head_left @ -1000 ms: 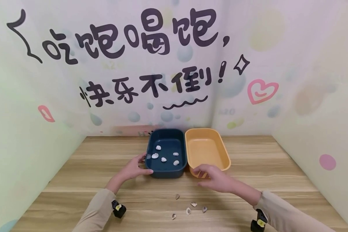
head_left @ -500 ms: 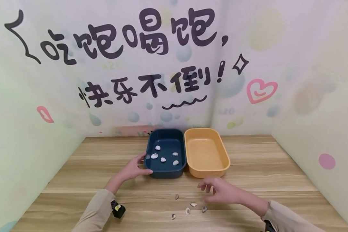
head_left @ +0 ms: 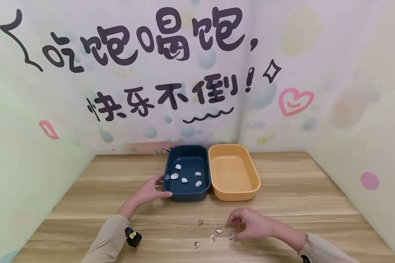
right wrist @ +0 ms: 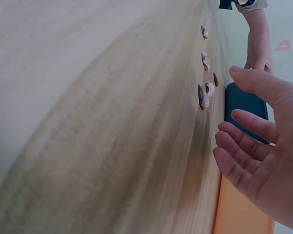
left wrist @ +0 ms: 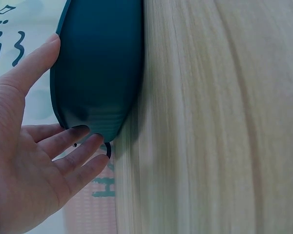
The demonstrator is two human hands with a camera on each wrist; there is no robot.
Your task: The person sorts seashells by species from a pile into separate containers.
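Note:
My left hand point(head_left: 148, 191) rests against the near left corner of a dark blue plastic bin point(head_left: 189, 197), fingers spread and fairly straight in the left wrist view. Several white seashells point(head_left: 184, 180) lie scattered on that bin's floor. Low over the table, my right hand point(head_left: 255, 224) has loosely bent fingers and holds nothing. Its thumb tip is beside, perhaps touching, a small greyish seashell point(head_left: 230, 236); in the right wrist view a gap shows between thumb and fingers. More loose seashells point(head_left: 212, 238) lie just left of it.
An orange-yellow bin point(head_left: 233, 171) with nothing in it stands right beside the blue one. Both are near the back of the wooden table point(head_left: 118, 171), before a printed backdrop point(head_left: 171, 124). Pale walls flank the table.
My right hand has come back from the front of the orange-yellow bin, down to the loose seashells. My left hand has stayed at the blue bin. The view has shifted slightly.

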